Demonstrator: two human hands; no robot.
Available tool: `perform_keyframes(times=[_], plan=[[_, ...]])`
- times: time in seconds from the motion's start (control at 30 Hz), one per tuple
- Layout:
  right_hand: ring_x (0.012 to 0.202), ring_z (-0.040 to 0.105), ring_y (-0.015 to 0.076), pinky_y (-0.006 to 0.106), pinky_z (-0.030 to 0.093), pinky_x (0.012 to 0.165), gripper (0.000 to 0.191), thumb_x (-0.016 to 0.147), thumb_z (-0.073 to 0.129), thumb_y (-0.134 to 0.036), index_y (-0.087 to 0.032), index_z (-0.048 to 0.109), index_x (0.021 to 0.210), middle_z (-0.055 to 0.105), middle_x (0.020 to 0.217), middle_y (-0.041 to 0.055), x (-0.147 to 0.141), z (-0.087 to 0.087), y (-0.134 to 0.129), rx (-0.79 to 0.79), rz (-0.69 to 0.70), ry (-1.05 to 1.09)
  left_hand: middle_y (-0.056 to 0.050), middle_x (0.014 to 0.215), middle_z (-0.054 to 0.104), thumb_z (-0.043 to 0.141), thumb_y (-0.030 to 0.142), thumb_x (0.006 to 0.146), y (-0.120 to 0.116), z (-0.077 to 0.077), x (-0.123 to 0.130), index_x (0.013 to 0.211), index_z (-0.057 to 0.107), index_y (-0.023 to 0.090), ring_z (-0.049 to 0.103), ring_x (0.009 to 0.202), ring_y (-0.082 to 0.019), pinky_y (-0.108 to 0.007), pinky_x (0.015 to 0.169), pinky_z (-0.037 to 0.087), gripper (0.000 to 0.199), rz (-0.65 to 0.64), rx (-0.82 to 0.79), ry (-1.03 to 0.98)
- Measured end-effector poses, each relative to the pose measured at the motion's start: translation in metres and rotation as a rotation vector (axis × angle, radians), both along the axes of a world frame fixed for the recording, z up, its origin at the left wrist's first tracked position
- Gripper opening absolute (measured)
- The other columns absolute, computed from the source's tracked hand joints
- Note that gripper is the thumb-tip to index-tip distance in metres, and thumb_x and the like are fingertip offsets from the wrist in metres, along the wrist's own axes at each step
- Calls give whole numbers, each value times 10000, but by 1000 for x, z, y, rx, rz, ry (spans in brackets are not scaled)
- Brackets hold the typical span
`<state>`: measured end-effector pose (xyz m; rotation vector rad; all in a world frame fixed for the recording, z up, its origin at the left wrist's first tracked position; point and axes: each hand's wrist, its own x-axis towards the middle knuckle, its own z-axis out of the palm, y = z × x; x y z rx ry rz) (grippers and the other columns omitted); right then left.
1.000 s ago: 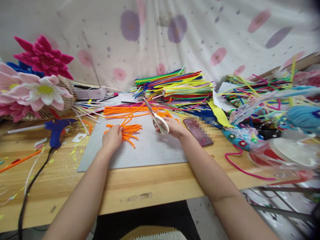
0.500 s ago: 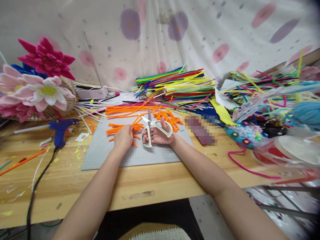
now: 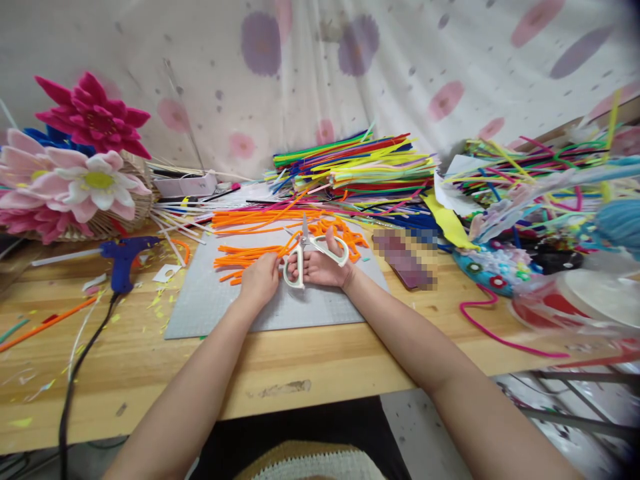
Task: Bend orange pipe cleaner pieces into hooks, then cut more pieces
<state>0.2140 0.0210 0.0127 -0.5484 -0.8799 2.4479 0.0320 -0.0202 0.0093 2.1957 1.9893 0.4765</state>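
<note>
My right hand [image 3: 324,268] lies palm up with its thumb and fingers through the white handles of a pair of scissors [image 3: 300,263]. The scissors' blades are apart and point away from me. My left hand [image 3: 261,275] is closed in a pinch just left of the scissors, on an orange pipe cleaner [image 3: 289,247] that reaches up to the blades. Left of that hand lies a bundle of cut orange pipe cleaners [image 3: 235,259]. Bent orange pieces [image 3: 354,238] are heaped behind my right hand. All this is over a grey cutting mat [image 3: 200,313].
A blue glue gun [image 3: 121,260] with a black cord stands at left, near felt flowers [image 3: 95,180]. Multicoloured pipe cleaners [image 3: 360,163] are stacked at the back. A purple phone-like object [image 3: 403,260], partly blurred, lies right of the mat. A clear tub [image 3: 560,303] is farther right.
My left hand has moved right, away from the orange bundle and up to the scissors. The scissors have shifted slightly right, with my right hand still in the handles.
</note>
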Motion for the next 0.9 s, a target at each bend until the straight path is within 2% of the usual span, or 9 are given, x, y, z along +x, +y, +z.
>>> perform_keyframes(times=[0.2,0.3,0.53,0.67,0.83,0.9], plan=[[815,585,209,394,422,858,782,753,222,-751,-73,567,932,636,839,150,0,0,2,-24,-27,60,-82,927,641,281,279,898,0,-1,0,910,583,187,593,868,-219,-296,675,387,317,-15,7,-1],[754,561,200,396,432,804,795,742,187,-767,-81,554,903,612,769,121,0,-2,4,-26,-22,120,-75,946,643,290,263,897,1,-1,1,918,590,184,592,891,-206,-287,699,397,311,-20,5,4],[593,470,135,287,422,606,721,748,175,-765,-131,516,803,471,611,17,-3,-6,4,-21,-28,164,-69,948,651,296,244,888,4,1,2,915,601,187,589,891,-194,-289,736,405,312,-27,-50,8],[531,440,114,254,391,530,664,763,220,-745,-142,498,758,418,561,-9,-4,-7,5,27,-8,107,-71,945,648,297,253,885,4,0,0,905,601,189,589,886,-192,-280,712,400,312,-4,-63,20],[397,284,56,181,241,393,547,786,344,-682,-154,469,714,329,469,-63,-6,-5,5,159,-100,34,-76,929,644,306,275,881,5,0,-5,891,596,194,588,876,-201,-287,691,397,301,53,-24,-9],[402,313,58,181,256,399,526,759,402,-683,-162,466,723,359,471,-60,-5,-4,3,227,-98,-26,-80,929,638,299,279,883,7,2,-10,909,591,194,584,879,-209,-293,688,398,306,85,15,-2]])
